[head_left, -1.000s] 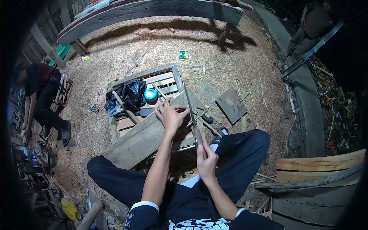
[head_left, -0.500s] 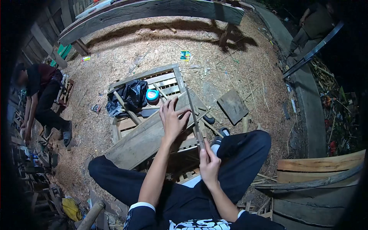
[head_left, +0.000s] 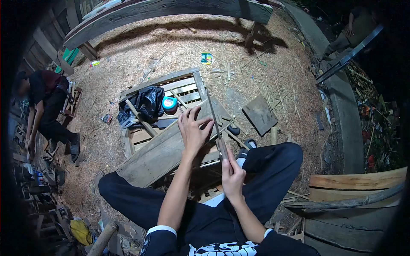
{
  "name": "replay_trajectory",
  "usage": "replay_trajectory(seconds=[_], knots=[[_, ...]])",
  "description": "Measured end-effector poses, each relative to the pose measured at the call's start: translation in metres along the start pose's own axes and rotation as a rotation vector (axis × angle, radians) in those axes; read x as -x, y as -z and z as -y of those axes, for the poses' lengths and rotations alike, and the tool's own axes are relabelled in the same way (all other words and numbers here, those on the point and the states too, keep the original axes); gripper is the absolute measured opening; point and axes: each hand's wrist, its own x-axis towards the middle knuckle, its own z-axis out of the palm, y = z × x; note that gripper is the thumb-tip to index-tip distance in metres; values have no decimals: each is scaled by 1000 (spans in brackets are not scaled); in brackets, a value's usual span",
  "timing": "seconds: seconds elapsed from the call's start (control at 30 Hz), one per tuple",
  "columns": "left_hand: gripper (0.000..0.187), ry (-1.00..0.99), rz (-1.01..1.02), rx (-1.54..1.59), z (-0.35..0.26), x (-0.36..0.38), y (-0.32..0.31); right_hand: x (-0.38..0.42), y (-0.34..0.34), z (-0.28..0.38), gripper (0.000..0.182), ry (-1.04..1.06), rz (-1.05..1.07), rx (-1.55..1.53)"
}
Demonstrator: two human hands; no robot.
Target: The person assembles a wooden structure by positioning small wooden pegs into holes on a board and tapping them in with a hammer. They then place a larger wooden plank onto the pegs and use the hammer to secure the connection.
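My right hand (head_left: 233,173) is closed round the lower end of a long, thin blade-like tool (head_left: 215,119), which slants up and away over a wooden board. My left hand (head_left: 194,133) rests over the wide board (head_left: 156,160), fingers bent and thumb and fingertips drawn together beside the tool; what they pinch is too small to tell. Behind the board lies a slatted wooden frame (head_left: 197,85) with a black plastic bag (head_left: 149,100), a round turquoise-and-white container (head_left: 169,103) and thin wood strips.
A square wooden piece (head_left: 259,116) lies on the shaving-covered ground to the right. A long bench (head_left: 171,16) spans the back. One person (head_left: 49,106) bends over at the left; another (head_left: 356,32) is at the upper right. Planks (head_left: 358,200) stand at the lower right.
My right hand and the tool have shifted slightly upward. The person at the upper right has moved an arm; my left hand has barely moved.
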Motion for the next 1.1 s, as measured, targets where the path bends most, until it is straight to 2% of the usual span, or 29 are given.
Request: replay_trajectory(seconds=[0.1,0.17,0.23,0.37,0.4,0.57,0.67,0.7,0.77,0.83,0.9,1.03,1.07,1.1], knots=[[18,-6,-16,-17,4,-1,-3,21,8,-2,44,-65,5,-24],[18,-9,-19,-7,2,0,-4,12,4,-10,44,6,-28,10],[18,14,-18,-6,2,2,-4,-1,1,-6,44,-110,43,-18],[16,3,-17,14,3,1,-4,14,6,-4,44,-10,-23,-38],[16,19,-8,13,2,1,-3,16,7,-2,44,-85,-1,-13],[17,19,-7,-15,1,1,-3,1,0,-4,45,-135,42,16],[16,17,-27,32,2,-2,-4,20,4,-16,45,87,-65,53],[16,12,-34,22,1,-3,-4,16,4,-11,45,93,-64,55],[15,11,-31,13,2,2,-6,11,5,-3,43,-76,25,27],[17,24,-20,-10,3,2,-6,8,2,-8,43,-94,26,8],[17,25,-27,-11,4,0,-5,11,3,-4,43,15,-7,50],[18,18,-25,-4,3,2,-5,23,7,-1,44,-45,-9,-24],[18,18,-25,-5,4,2,-5,19,4,-6,44,-1,-11,57],[18,23,-21,-4,3,2,-6,13,1,-10,43,-66,11,49]])
